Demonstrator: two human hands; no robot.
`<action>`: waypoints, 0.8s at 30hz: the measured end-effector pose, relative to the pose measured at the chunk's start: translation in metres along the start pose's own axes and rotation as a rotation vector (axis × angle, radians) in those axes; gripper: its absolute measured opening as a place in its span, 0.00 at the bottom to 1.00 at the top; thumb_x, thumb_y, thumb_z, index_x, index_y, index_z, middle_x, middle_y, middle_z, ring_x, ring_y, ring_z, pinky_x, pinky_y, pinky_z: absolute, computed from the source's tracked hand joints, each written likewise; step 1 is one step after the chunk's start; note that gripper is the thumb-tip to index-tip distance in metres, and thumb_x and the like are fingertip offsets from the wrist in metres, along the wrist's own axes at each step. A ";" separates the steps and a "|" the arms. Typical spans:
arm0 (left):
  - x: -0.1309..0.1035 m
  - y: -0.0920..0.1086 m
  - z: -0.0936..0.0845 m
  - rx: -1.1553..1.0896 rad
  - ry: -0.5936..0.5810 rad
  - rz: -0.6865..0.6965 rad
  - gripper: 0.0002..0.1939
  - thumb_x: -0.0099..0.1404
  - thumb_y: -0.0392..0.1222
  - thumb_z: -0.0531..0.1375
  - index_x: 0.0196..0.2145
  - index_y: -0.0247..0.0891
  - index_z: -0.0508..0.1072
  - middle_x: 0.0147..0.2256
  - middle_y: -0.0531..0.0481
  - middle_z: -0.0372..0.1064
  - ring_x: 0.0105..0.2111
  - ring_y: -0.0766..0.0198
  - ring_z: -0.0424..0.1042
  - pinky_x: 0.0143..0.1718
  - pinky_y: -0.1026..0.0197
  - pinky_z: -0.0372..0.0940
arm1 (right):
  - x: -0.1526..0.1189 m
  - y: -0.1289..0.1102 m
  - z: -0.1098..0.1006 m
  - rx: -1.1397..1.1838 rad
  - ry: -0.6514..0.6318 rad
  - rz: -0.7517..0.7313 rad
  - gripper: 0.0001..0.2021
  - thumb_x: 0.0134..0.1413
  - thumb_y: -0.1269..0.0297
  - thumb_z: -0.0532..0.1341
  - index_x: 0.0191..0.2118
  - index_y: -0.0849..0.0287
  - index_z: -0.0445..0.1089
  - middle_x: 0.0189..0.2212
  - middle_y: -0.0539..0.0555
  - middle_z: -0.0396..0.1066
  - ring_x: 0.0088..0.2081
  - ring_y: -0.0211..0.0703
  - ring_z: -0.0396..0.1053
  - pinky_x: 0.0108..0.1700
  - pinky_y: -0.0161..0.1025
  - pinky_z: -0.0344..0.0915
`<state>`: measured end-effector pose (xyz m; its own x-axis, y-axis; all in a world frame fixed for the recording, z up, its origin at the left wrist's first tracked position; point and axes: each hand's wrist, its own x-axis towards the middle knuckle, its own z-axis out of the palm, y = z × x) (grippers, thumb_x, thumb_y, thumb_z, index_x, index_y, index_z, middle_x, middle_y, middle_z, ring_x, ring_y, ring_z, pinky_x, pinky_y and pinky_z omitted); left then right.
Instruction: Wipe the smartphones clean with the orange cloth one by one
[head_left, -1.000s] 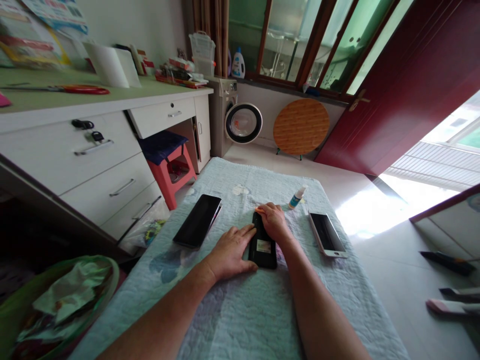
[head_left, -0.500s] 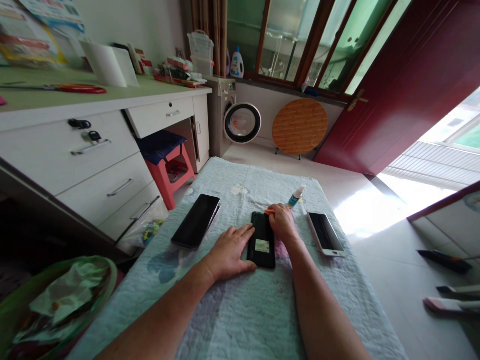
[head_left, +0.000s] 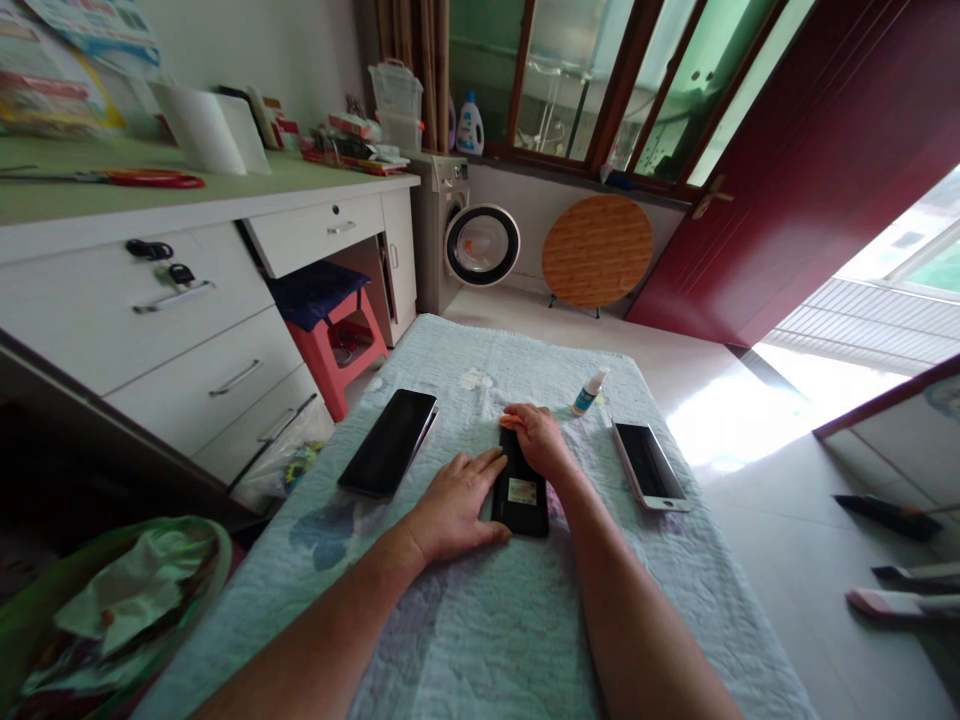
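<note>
Grey-white floor tiles (head_left: 765, 570) surround a quilt-covered table (head_left: 510, 620) in the head camera's view, and a black smartphone (head_left: 520, 470) lies back up near the middle of this surface, a pale label (head_left: 523, 491) on its lower half. Far beyond the smartphone are an opened washing machine (head_left: 435, 240) and, to the right of that line, a round wooden tabletop (head_left: 598, 250) propped on edge; farther right is a red door (head_left: 795, 180).

Half a second ago the right hand (head_left: 538, 437) was off the smartphone's upper right edge; now it lies over the upper end, fingers bunched on an orange cloth (head_left: 510, 421), mostly hidden. Left hand (head_left: 459, 505) has kept its place, fingertips on the smartphone's left edge and thumb at its lower left corner, a wide gap between.

Beyond and right of the smartphone stands a small spray bottle (head_left: 590, 391); directly right lies a white phone (head_left: 651, 465), screen up, and to its left a larger black phone (head_left: 390, 440). Farther left of the smartphone are a red stool (head_left: 337, 350), a white drawer cabinet (head_left: 172, 390) and a waste basket (head_left: 217, 560). The right hand blocks sight of the smartphone's upper end.
</note>
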<state>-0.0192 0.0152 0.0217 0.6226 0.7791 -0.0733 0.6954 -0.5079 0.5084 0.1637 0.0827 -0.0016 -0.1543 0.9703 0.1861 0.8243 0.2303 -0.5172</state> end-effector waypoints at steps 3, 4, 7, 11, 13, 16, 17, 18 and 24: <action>0.000 0.000 0.001 0.007 0.007 0.006 0.46 0.52 0.54 0.65 0.64 0.39 0.52 0.64 0.46 0.49 0.56 0.48 0.57 0.58 0.52 0.52 | -0.001 -0.003 0.002 0.014 -0.013 -0.033 0.16 0.57 0.74 0.53 0.48 0.55 0.71 0.47 0.53 0.72 0.49 0.45 0.63 0.52 0.40 0.55; -0.001 0.000 0.001 0.009 0.012 0.008 0.46 0.52 0.54 0.65 0.64 0.39 0.52 0.64 0.46 0.50 0.56 0.48 0.57 0.58 0.52 0.52 | -0.002 -0.004 0.003 0.016 -0.017 -0.044 0.16 0.58 0.73 0.53 0.47 0.55 0.72 0.46 0.53 0.72 0.49 0.45 0.63 0.52 0.40 0.54; -0.001 -0.001 0.002 0.007 0.025 0.010 0.46 0.52 0.54 0.65 0.64 0.39 0.53 0.64 0.47 0.50 0.55 0.48 0.57 0.58 0.52 0.52 | -0.003 -0.006 0.005 0.011 -0.012 -0.056 0.14 0.59 0.71 0.53 0.46 0.55 0.72 0.46 0.53 0.72 0.49 0.45 0.63 0.52 0.40 0.54; -0.001 -0.002 0.004 0.001 0.037 0.016 0.46 0.52 0.54 0.65 0.64 0.41 0.52 0.64 0.47 0.51 0.55 0.48 0.58 0.57 0.52 0.53 | -0.003 -0.007 0.009 -0.030 0.031 -0.018 0.13 0.59 0.71 0.54 0.44 0.54 0.73 0.43 0.53 0.72 0.46 0.44 0.63 0.49 0.39 0.55; -0.001 -0.002 0.004 -0.001 0.041 0.016 0.46 0.52 0.53 0.65 0.64 0.41 0.52 0.64 0.46 0.51 0.55 0.48 0.58 0.58 0.52 0.53 | -0.004 -0.006 0.009 -0.056 0.052 0.002 0.13 0.59 0.71 0.54 0.43 0.54 0.74 0.42 0.54 0.72 0.44 0.44 0.63 0.48 0.38 0.55; -0.001 -0.002 0.006 0.003 0.041 0.004 0.46 0.52 0.53 0.66 0.64 0.41 0.53 0.64 0.46 0.50 0.56 0.47 0.57 0.58 0.52 0.52 | -0.005 -0.004 0.005 -0.088 0.085 0.033 0.12 0.59 0.70 0.54 0.42 0.55 0.74 0.40 0.54 0.72 0.42 0.44 0.63 0.47 0.38 0.54; -0.001 -0.002 0.006 0.005 0.040 0.000 0.46 0.51 0.53 0.66 0.64 0.40 0.53 0.64 0.46 0.50 0.56 0.47 0.57 0.58 0.52 0.52 | -0.006 -0.003 0.003 -0.094 0.092 0.045 0.12 0.59 0.70 0.54 0.42 0.55 0.74 0.39 0.54 0.72 0.42 0.44 0.63 0.47 0.38 0.54; -0.001 -0.002 0.006 0.005 0.039 -0.004 0.46 0.51 0.53 0.66 0.64 0.40 0.53 0.64 0.46 0.50 0.57 0.47 0.57 0.59 0.52 0.52 | -0.007 -0.002 0.001 -0.100 0.095 0.058 0.12 0.59 0.70 0.54 0.42 0.55 0.74 0.39 0.54 0.72 0.42 0.44 0.63 0.47 0.38 0.54; 0.000 -0.001 0.005 0.008 0.039 -0.011 0.46 0.51 0.53 0.66 0.63 0.38 0.53 0.64 0.44 0.50 0.58 0.48 0.57 0.58 0.52 0.53 | -0.010 0.004 -0.005 -0.152 0.138 0.144 0.12 0.57 0.71 0.54 0.41 0.55 0.74 0.40 0.54 0.73 0.42 0.45 0.64 0.46 0.39 0.53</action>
<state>-0.0185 0.0139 0.0167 0.6004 0.7984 -0.0459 0.7052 -0.5015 0.5012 0.1711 0.0739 -0.0012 0.0380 0.9707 0.2374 0.9065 0.0665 -0.4169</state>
